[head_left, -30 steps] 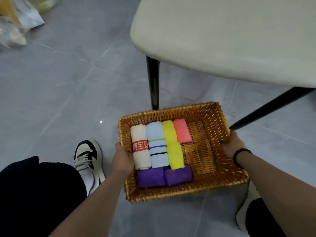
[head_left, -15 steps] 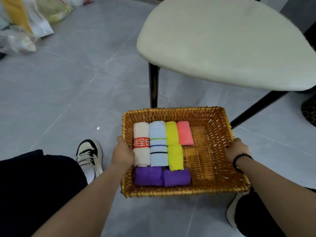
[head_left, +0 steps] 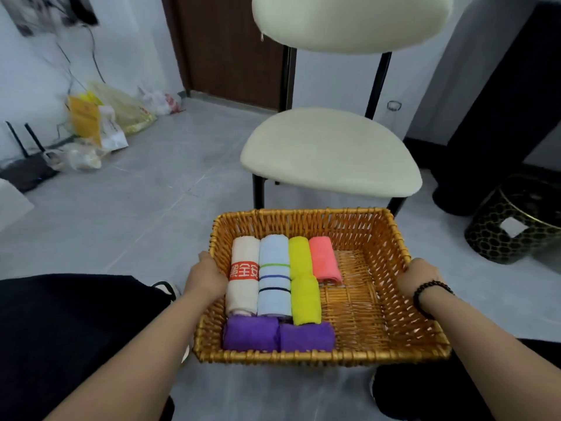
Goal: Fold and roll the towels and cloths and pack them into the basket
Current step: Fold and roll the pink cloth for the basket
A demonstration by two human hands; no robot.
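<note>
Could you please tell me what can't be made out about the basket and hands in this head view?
- Left hand: the fingers of its grip are hidden behind the wicker basket wall.
- Right hand: fingertips hidden over the rim.
- Cream towel: red printed band curls out of sight, so its text is incomplete.
- Basket underside: hidden; whether it rests on anything is unclear.

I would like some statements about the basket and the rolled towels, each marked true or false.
1. Both hands, left hand and right hand, grip the basket sides. True.
2. The pink roll lies left of the cream roll. False: it lies far right of it, beside the yellow rolls.
3. Two purple rolls lie along the near side. True.
4. The basket's right half is full. False: bare wicker shows there.
</note>
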